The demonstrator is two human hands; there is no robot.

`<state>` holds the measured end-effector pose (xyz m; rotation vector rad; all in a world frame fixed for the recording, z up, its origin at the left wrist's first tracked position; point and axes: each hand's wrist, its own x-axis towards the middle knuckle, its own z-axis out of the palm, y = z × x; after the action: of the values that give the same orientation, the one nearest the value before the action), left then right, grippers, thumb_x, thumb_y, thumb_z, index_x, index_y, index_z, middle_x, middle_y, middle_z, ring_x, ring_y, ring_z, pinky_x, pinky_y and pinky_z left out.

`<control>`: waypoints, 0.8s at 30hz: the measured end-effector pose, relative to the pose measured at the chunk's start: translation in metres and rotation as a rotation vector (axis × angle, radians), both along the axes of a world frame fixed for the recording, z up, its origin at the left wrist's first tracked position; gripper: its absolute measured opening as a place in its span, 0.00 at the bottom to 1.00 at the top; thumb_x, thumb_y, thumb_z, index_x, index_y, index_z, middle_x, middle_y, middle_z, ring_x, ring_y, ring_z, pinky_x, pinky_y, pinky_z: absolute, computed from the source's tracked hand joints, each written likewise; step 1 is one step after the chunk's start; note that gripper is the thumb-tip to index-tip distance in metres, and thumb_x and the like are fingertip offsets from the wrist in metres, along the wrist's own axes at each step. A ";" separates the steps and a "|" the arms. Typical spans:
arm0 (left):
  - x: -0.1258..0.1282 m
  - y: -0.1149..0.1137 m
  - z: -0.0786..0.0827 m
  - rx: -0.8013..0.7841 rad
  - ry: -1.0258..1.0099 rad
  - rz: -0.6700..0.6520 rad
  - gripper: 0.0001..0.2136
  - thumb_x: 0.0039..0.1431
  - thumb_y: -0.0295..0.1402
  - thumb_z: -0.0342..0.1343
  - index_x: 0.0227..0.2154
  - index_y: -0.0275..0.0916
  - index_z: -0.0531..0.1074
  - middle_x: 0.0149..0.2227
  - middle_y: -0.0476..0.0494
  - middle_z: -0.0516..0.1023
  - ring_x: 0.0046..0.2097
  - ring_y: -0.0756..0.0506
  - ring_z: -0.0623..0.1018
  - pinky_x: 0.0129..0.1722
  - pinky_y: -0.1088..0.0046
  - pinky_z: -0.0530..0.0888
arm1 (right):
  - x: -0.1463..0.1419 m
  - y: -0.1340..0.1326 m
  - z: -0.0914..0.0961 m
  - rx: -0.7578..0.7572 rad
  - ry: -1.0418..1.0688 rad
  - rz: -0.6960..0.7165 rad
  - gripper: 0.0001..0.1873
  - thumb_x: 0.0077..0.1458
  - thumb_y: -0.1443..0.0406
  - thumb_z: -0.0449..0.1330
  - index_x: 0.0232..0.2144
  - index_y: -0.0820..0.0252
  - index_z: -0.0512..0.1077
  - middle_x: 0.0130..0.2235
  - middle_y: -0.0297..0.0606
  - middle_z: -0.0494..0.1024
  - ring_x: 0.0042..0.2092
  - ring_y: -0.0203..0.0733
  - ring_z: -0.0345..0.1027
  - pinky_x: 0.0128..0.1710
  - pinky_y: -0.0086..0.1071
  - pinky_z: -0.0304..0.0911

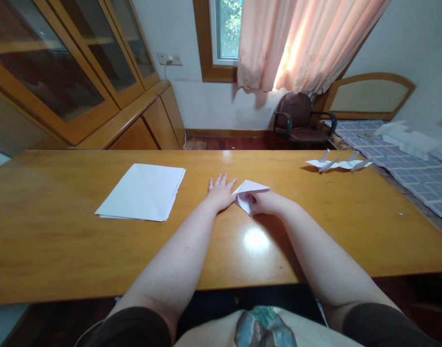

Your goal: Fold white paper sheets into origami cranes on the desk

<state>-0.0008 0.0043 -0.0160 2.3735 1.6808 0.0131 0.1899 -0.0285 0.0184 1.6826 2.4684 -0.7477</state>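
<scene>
The folded white paper [253, 186] is on the wooden table [221, 250], between the 2 hands. Its upper flap's long edge runs left to right, the right end slightly farther away; 1 corner points away from the person, and a lower flap points toward them. The left hand [220, 195] lies flat, fingers spread, thumb at the paper's left corner. The right hand [265, 202] curls under the flap; its grip is hidden, so I cannot tell what it holds.

glass-fronted cabinet [89, 62] | pink curtain [264, 43] partly over window [228, 29] | brown armchair [295, 113] beside bed [401, 161]
</scene>
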 end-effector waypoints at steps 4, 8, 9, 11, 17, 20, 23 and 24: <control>0.000 0.001 -0.001 -0.005 -0.007 -0.001 0.33 0.57 0.55 0.44 0.65 0.51 0.49 0.69 0.39 0.43 0.68 0.34 0.43 0.62 0.44 0.42 | -0.003 -0.003 -0.004 0.085 0.106 -0.024 0.26 0.50 0.65 0.61 0.53 0.58 0.67 0.53 0.44 0.73 0.50 0.47 0.67 0.48 0.33 0.61; 0.000 0.001 -0.001 -0.008 -0.015 -0.004 0.33 0.58 0.54 0.43 0.65 0.51 0.49 0.69 0.40 0.43 0.68 0.34 0.43 0.62 0.44 0.41 | -0.011 -0.006 -0.006 0.200 0.089 -0.037 0.22 0.59 0.66 0.51 0.56 0.58 0.65 0.58 0.43 0.68 0.57 0.46 0.62 0.56 0.36 0.56; 0.000 0.001 0.000 -0.011 -0.016 -0.003 0.32 0.59 0.54 0.42 0.65 0.51 0.49 0.69 0.40 0.43 0.68 0.34 0.43 0.62 0.44 0.41 | -0.012 -0.006 -0.006 0.213 0.073 -0.045 0.22 0.59 0.66 0.51 0.57 0.57 0.64 0.58 0.42 0.68 0.58 0.46 0.62 0.57 0.36 0.55; -0.001 0.001 0.000 -0.016 -0.018 0.001 0.31 0.60 0.52 0.41 0.65 0.51 0.49 0.69 0.42 0.42 0.68 0.35 0.43 0.62 0.44 0.41 | -0.014 -0.006 -0.006 0.223 0.049 -0.060 0.24 0.59 0.66 0.51 0.58 0.55 0.63 0.57 0.42 0.70 0.57 0.48 0.63 0.57 0.38 0.56; 0.000 0.002 -0.002 -0.010 -0.020 0.001 0.29 0.62 0.49 0.41 0.64 0.52 0.49 0.69 0.42 0.43 0.68 0.35 0.43 0.62 0.44 0.41 | -0.019 0.003 -0.010 0.235 -0.111 -0.130 0.21 0.62 0.63 0.47 0.54 0.63 0.68 0.54 0.49 0.72 0.53 0.49 0.68 0.53 0.36 0.59; 0.000 0.002 -0.001 -0.011 -0.017 0.004 0.28 0.62 0.49 0.40 0.64 0.52 0.49 0.69 0.42 0.43 0.68 0.35 0.43 0.62 0.44 0.41 | -0.023 0.005 -0.014 0.303 -0.164 -0.045 0.23 0.62 0.59 0.49 0.55 0.61 0.67 0.57 0.48 0.69 0.57 0.51 0.63 0.57 0.39 0.56; 0.001 0.001 0.000 -0.013 -0.016 0.005 0.28 0.62 0.48 0.41 0.64 0.52 0.49 0.69 0.41 0.43 0.68 0.35 0.43 0.62 0.44 0.41 | -0.027 0.003 -0.013 0.294 -0.187 -0.032 0.25 0.61 0.55 0.49 0.56 0.60 0.66 0.58 0.48 0.67 0.58 0.53 0.62 0.56 0.41 0.57; 0.001 0.001 0.000 -0.012 -0.016 0.005 0.28 0.62 0.48 0.40 0.64 0.51 0.49 0.69 0.41 0.43 0.68 0.35 0.43 0.62 0.44 0.41 | -0.028 0.002 -0.011 0.288 -0.188 -0.028 0.25 0.61 0.55 0.49 0.57 0.59 0.65 0.59 0.47 0.67 0.58 0.53 0.61 0.57 0.42 0.57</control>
<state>0.0000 0.0051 -0.0163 2.3549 1.6745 0.0221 0.1617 -0.0267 0.0074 1.7840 2.5177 -0.2274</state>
